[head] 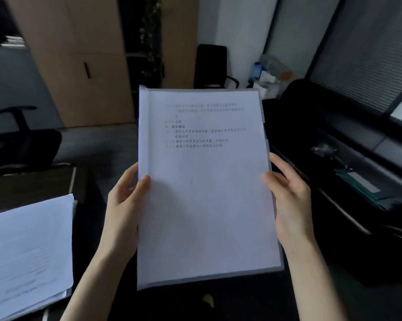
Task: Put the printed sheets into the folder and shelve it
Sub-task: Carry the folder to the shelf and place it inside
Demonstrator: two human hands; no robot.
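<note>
Dark wood desk (33, 181) at 8 o'clock: thick paper stack (26, 251) lies on it, lower corner past the desk edge. Dark ledge (357, 144) at 3 o'clock: flat green-and-white pad (357, 188), something shiny (322, 149) beyond it, too blurred to identify.

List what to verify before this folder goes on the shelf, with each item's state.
1. Sheets inside folder: ok, under the clear cover.
2. Left hand grips the spine edge: ok.
3. Right hand holds the opposite edge: ok.
4. Every sheet filed: cannot tell; a paper stack lies apart at left.
5. Free shelf space: cannot tell; open shelves too dark.
</note>
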